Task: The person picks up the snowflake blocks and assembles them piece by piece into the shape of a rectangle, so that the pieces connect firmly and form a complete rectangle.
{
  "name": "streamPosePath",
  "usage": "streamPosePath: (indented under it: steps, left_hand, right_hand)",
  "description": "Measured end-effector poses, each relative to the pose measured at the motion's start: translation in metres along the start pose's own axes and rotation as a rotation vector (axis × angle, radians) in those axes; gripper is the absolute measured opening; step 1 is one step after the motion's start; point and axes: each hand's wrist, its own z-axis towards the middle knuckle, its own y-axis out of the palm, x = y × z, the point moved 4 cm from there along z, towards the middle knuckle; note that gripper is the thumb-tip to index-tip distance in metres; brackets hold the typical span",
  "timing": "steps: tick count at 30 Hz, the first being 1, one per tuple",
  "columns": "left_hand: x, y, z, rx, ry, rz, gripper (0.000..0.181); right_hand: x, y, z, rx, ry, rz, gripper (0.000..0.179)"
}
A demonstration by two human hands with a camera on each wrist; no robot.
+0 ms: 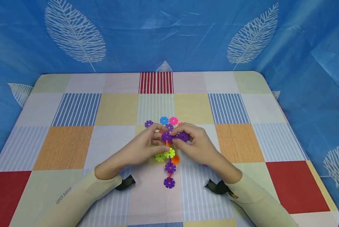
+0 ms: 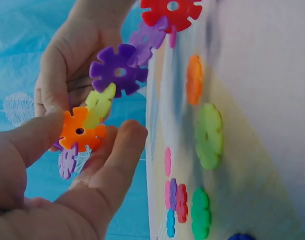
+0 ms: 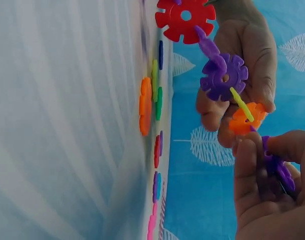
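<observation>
A chain of slotted plastic snowflake discs hangs between my two hands above the table. It includes an orange disc (image 2: 80, 131), a yellow one (image 1: 169, 153), purple ones (image 2: 118, 71) and a red disc (image 3: 185, 17). My left hand (image 1: 144, 145) pinches the orange disc near the chain's upper end. Opposite it, my right hand (image 1: 199, 143) holds a purple piece (image 1: 183, 136) between thumb and fingers, against another purple disc (image 1: 166, 137). In the right wrist view this purple piece meets the orange disc; the fingers partly hide the joint.
Loose discs lie on the patchwork tablecloth (image 1: 112, 142) under and beyond the hands: blue (image 1: 164, 120), pink (image 1: 173, 120), purple (image 1: 148, 123), yellow-green (image 1: 160, 157) and orange (image 1: 175, 159). A blue leaf-patterned curtain (image 1: 163, 34) surrounds the table's back and sides.
</observation>
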Motion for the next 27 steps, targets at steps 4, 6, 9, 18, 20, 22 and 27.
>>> streamPosePath:
  steps: [4, 6, 9, 18, 20, 22, 27]
  left_hand:
    - [-0.001, 0.000, 0.001, 0.026, -0.053, -0.108, 0.042]
    - [0.000, 0.000, 0.001, 0.040, -0.055, -0.139, 0.039]
    - [0.002, 0.002, 0.001, 0.047, -0.039, -0.161, 0.039]
    - [0.010, 0.005, -0.002, 0.028, -0.040, -0.256, 0.042]
    - [0.010, 0.005, -0.003, 0.026, -0.037, -0.257, 0.042]
    - [0.009, 0.004, -0.002, 0.025, -0.033, -0.256, 0.041]
    - [0.008, 0.003, -0.002, 0.023, -0.028, -0.265, 0.039]
  right_hand:
    - [0.009, -0.002, -0.002, -0.009, -0.023, -0.018, 0.030]
    - [0.016, -0.003, -0.003, -0.014, -0.042, -0.032, 0.033]
    - [0.023, -0.004, -0.005, -0.020, -0.086, -0.055, 0.033]
    - [0.018, -0.008, -0.004, -0.050, -0.179, -0.101, 0.030]
    - [0.017, -0.009, -0.004, -0.045, -0.196, -0.114, 0.030]
    - [0.015, -0.009, -0.003, -0.035, -0.209, -0.124, 0.030]
    - [0.013, -0.009, -0.003, -0.016, -0.224, -0.150, 0.029]
